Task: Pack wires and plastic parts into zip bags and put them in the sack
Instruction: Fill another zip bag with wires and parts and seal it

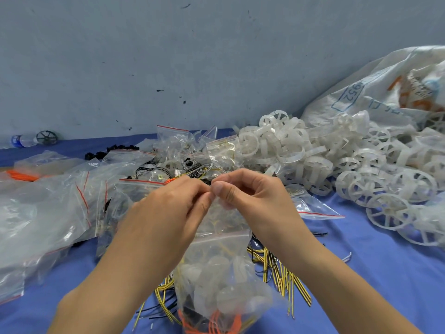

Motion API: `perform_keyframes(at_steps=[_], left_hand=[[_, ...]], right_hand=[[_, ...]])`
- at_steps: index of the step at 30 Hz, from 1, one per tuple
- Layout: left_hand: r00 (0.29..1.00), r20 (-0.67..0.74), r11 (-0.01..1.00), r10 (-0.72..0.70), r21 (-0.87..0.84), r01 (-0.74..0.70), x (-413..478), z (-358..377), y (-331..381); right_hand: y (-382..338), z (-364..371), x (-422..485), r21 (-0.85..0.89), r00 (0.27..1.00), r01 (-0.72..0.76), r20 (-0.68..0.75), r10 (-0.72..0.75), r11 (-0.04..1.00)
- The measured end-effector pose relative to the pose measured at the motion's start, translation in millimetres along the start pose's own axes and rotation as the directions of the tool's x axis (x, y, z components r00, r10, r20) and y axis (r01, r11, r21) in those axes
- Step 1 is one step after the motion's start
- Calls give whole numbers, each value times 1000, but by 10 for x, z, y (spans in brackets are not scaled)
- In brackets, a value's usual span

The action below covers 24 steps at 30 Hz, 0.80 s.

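Above the blue table (385,273), left hand (168,208) and right hand (250,191) both pinch the top of a filled zip bag (224,273) hanging over yellow-black wires (284,268), white sack (375,88) lying far right.

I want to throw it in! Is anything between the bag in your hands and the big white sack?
Yes. A pile of white plastic wheels lies between the held zip bag and the sack at far right. The bag would likely have to go over it.
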<state>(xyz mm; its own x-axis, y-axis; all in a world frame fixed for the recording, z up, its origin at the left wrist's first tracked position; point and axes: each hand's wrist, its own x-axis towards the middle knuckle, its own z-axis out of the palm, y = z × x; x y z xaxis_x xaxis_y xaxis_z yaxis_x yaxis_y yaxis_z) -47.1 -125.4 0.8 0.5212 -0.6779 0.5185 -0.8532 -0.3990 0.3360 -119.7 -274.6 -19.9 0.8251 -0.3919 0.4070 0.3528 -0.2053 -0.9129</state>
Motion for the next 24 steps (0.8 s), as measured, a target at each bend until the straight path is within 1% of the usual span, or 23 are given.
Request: perform_keyframes(at_steps=[4,7,9,13,20,24], left_hand=[[999,-38,994,-3,112,7,-43,87,135],[998,-63,992,-12,127,20,-30,93,169],[996,-84,990,-6,139,17,-23,58,171],[997,-79,994,-5,109,13,-16,16,134],[999,-31,995,-39,85,42,-12,-70,-24],[998,-39,996,-44,82,47,-17,-96,-88]], right_hand=[[6,-4,-16,-79,997,60,-34,-63,995],[-21,-39,-8,-122,993,99,-58,-107,988],[-56,-90,6,-108,990,115,-67,-123,987],[-99,-194,34,-74,988,119,-90,-126,990],[-144,-429,108,-87,973,126,-182,-140,988],[-148,-547,129,-100,962,100,-245,-122,990]])
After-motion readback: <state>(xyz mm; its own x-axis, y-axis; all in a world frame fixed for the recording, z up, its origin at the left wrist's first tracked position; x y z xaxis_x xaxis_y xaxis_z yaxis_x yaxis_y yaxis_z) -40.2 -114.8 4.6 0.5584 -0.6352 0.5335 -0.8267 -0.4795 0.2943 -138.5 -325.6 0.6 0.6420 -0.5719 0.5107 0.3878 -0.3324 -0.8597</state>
